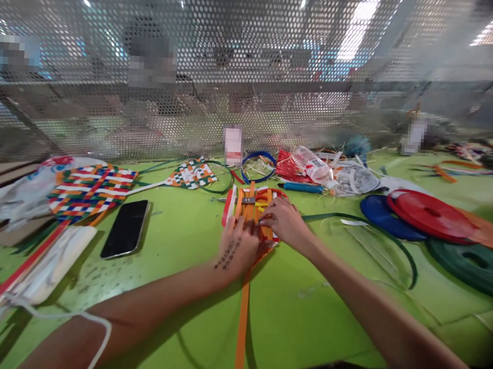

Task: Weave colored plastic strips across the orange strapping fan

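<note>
While the fingers of our left hand (237, 248) rest slightly parted on a piece of orange strips (251, 214) mid-worktop (304, 333), those of our right hand (284, 217) bend over its right side; we cannot tell whether either hand pinches a strip. Across the far part lies a metal tool (249, 200) with red and yellow handles (its exact kind is unclear). A long orange tail (243, 323) runs toward us. If an arm caught it, the strips could skew; if our left hand lifted, they might loosen. Farther out, a phone (124, 229) lies left, a red coil (440, 218) right.
</note>
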Demonstrator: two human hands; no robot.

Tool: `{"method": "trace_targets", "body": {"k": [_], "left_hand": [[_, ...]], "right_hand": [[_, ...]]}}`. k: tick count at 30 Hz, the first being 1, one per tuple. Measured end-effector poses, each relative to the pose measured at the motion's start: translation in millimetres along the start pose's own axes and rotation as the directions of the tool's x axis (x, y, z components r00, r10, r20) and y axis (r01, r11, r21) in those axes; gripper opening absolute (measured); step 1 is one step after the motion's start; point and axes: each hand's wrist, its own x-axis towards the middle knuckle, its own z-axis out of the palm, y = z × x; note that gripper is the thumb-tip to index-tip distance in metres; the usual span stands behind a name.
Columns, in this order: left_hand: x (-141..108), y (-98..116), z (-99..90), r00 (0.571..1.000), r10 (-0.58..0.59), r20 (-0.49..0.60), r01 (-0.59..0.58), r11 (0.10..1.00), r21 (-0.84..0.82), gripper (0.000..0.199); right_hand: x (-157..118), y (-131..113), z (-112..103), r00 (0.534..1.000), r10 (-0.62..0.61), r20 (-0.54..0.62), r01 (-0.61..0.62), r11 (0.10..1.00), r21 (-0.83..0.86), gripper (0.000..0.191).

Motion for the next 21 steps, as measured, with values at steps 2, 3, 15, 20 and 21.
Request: {"method": "trace_targets", "body": {"k": [2,3,15,20,21], "left_hand": [[0.7,0.3,-0.9,1.0,0.003,0.004,-0.003,1.0,-0.007,0.046],[1.0,0.4,-1.2,1.0,0.003,0.009,-0.002,1.0,-0.014,0.046],[4.2,0.3,-5.1,0.998,0.004,0.063,0.0,0.999,-0.051,0.036],[4.6,2.3,-7.6,0.999,0.01,0.05,-0.008,0.999,-0.044,0.034],[4.6,2.8,-7.8,0.999,0.01,0.048,-0.007,0.999,-0.047,0.033]], "right_hand": [[-7.1,0.6,-1.7,0.997,-0.076,-0.005,0.076,0.996,-0.052,0.019],[-10.3,-0.1,-3.4,0.993,-0.114,0.01,0.114,0.989,-0.089,0.022],[-20.6,-6.8,-21.7,0.972,-0.194,0.134,0.215,0.963,-0.164,0.025],[-20.9,-6.6,-21.4,0.97,-0.202,0.131,0.224,0.958,-0.178,0.028],[-20.8,-6.7,-21.3,0.97,-0.203,0.13,0.225,0.957,-0.181,0.028]]}}
